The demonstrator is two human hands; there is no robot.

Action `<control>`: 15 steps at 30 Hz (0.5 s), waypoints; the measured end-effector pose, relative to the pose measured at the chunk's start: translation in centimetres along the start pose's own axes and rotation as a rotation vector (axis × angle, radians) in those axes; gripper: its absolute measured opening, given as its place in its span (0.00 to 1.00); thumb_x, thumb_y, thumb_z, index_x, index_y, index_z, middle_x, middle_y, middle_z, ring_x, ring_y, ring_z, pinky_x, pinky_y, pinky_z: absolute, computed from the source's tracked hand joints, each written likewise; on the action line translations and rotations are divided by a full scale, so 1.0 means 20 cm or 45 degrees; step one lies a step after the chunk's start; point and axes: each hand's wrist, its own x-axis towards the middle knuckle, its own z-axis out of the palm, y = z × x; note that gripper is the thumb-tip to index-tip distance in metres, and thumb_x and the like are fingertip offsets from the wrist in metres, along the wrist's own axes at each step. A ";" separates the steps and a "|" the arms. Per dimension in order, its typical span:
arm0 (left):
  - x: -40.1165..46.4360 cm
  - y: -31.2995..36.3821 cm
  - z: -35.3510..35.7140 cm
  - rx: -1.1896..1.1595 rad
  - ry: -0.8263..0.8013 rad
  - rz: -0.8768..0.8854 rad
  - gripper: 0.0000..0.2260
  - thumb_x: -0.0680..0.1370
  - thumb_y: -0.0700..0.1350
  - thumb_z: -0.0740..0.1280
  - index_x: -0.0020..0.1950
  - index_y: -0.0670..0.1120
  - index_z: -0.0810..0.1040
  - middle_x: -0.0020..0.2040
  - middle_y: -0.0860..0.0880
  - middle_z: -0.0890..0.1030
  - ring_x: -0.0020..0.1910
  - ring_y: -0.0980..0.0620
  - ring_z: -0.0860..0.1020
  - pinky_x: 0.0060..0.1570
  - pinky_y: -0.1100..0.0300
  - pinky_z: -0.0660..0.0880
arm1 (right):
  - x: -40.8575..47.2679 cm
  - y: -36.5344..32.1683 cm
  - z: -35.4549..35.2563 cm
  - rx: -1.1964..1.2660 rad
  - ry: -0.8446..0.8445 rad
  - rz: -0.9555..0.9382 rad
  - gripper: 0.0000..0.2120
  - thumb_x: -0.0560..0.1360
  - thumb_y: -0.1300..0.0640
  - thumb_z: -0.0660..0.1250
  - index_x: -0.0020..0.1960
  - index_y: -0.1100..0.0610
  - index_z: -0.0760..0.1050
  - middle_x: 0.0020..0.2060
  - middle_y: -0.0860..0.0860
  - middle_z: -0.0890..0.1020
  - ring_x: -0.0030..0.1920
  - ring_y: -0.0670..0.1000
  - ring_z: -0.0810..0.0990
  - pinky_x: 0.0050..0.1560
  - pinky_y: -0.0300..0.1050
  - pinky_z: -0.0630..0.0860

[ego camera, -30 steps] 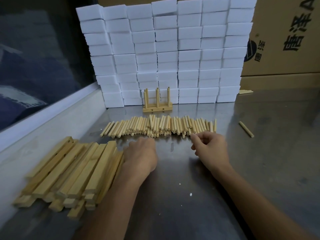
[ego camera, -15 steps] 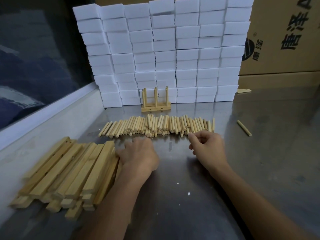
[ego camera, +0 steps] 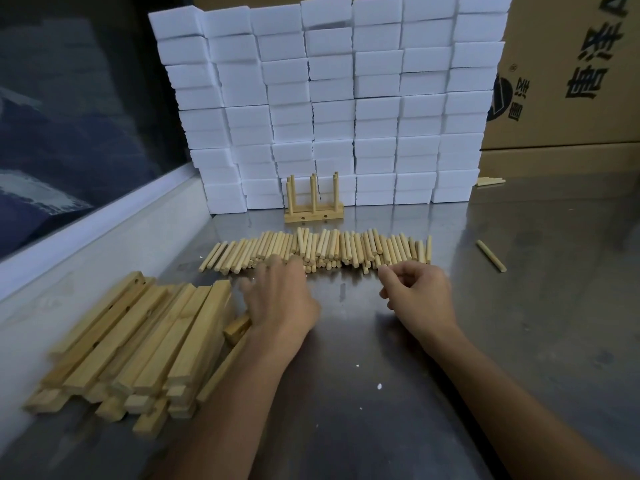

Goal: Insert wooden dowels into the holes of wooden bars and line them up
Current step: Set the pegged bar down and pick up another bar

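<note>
Stainless steel surface [ego camera: 381, 393] carries all the stock, with a window to the left.

Nearest, on the left: a heap of wooden bars [ego camera: 138, 344], long axes running from near-left to far-right, drilled holes showing on the far-left pieces. Judged placement: staged within the left hand's reach.

Left hand [ego camera: 280, 299] lies palm down between the heap and the dowels, fingers spread and fairly straight, tips at the near ends of the dowels; it appears to grip nothing. A short bar end [ego camera: 237, 328] shows just beside its wrist.

Right hand [ego camera: 420, 296] has fingers curled with thumb and forefinger drawn together at the row's near edge. Whether a dowel is pinched cannot be told.

Row of wooden dowels [ego camera: 322, 251] lies flat across the surface, each pointing roughly away from the person, fanning leftward at the left end. One stray dowel [ego camera: 491, 255] lies well apart to the right.

Beyond, an assembled bar with upright dowels [ego camera: 313, 206] stands against a wall of white foam blocks [ego camera: 332, 98], apparently the start of the line. Cardboard boxes [ego camera: 571, 81] stand behind on the right.
</note>
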 end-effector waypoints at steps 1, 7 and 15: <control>0.00 -0.01 -0.01 0.053 -0.038 -0.095 0.15 0.73 0.46 0.71 0.59 0.50 0.74 0.58 0.48 0.76 0.59 0.46 0.73 0.58 0.46 0.66 | 0.00 0.00 0.00 -0.004 -0.001 0.001 0.08 0.79 0.53 0.68 0.40 0.50 0.81 0.31 0.41 0.83 0.32 0.41 0.81 0.36 0.38 0.76; 0.00 -0.01 -0.03 0.106 -0.133 -0.200 0.11 0.76 0.44 0.69 0.39 0.50 0.67 0.50 0.48 0.81 0.54 0.45 0.77 0.57 0.48 0.65 | 0.00 0.00 0.00 0.003 0.004 0.001 0.08 0.78 0.53 0.69 0.40 0.50 0.81 0.30 0.42 0.83 0.31 0.41 0.81 0.37 0.38 0.77; 0.02 0.02 -0.03 -0.514 0.409 0.352 0.17 0.78 0.34 0.66 0.67 0.44 0.73 0.58 0.46 0.76 0.52 0.46 0.76 0.50 0.49 0.75 | 0.00 0.01 0.00 -0.002 0.002 -0.002 0.08 0.78 0.54 0.69 0.41 0.51 0.82 0.30 0.43 0.83 0.31 0.41 0.80 0.36 0.37 0.75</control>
